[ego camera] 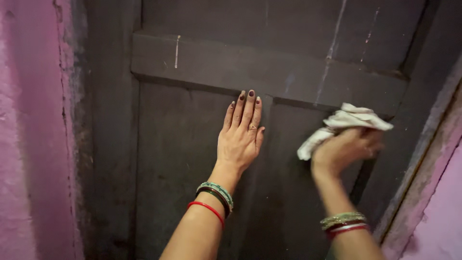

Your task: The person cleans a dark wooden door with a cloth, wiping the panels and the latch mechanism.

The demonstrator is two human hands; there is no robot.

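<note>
A dark wooden door (pixel 192 159) fills the view, pink wall (pixel 29 144) at nine o'clock. The left hand (pixel 239 139) lies flat on it, fingers spread, holding nothing. At three o'clock, the right hand (pixel 344 149) has its grip closed round a white cloth (pixel 346 123) against the door's crossbar (pixel 269 72).

The left hand (pixel 239 140) has dark painted nails and a small gold ring (pixel 252 127). Green, dark and red bangles (pixel 214 198) sit on that wrist. The right wrist wears gold-green, white and red bangles (pixel 344 223). Both arms are bare, with no sleeves.
</note>
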